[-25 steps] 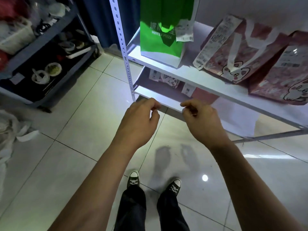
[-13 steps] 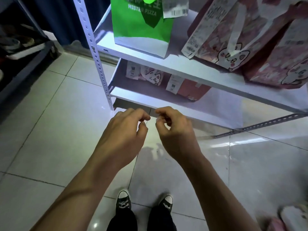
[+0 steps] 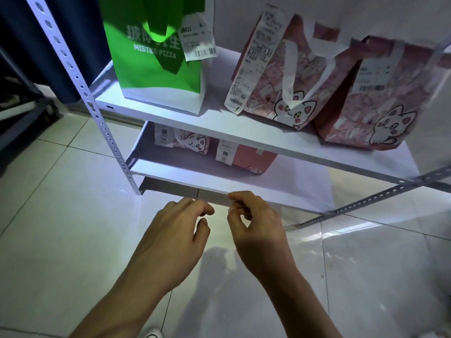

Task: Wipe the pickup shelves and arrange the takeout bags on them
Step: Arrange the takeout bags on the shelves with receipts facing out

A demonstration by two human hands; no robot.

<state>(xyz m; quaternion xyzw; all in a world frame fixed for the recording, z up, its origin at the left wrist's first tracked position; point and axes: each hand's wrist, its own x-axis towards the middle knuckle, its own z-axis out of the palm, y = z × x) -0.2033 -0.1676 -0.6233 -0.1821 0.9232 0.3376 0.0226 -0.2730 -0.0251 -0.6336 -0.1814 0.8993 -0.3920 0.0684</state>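
1. Gleaming pale square floor tiles (image 3: 61, 215) with dark grout lines spread under a white metal rack whose perforated grey upright post (image 3: 97, 118) stands at the left; a dark blue curtain (image 3: 73, 45) hangs behind that post.
2. Two white shelf boards show: the upper shelf (image 3: 219, 123) and the lower shelf (image 3: 195, 181), the latter close above the floor.
3. On the upper shelf stand three takeout bags: one green paper bag (image 3: 156, 67) at the left and two pink cat-print bags, the nearer-centre pink bag (image 3: 275, 76) and the right-hand pink bag (image 3: 380, 98), which touch side by side.
4. The lower shelf holds two more pink bags, partly hidden by the board above: one with a cat face (image 3: 192, 142) and one plain-looking red-pink one (image 3: 246, 157).
5. The green bag reads "MISTER PIZZA" under large Chinese characters; its white receipt (image 3: 197, 37) carries "JB022" and a barcode. A long receipt (image 3: 256, 62) hangs down the central pink bag; its print is too small to read.
6. The left hand (image 3: 170, 240) and right hand (image 3: 256, 230) hover just before the lower shelf's front edge, fingers (image 3: 234, 198) curled, thumb near forefinger on each; whether they pinch anything I cannot tell.
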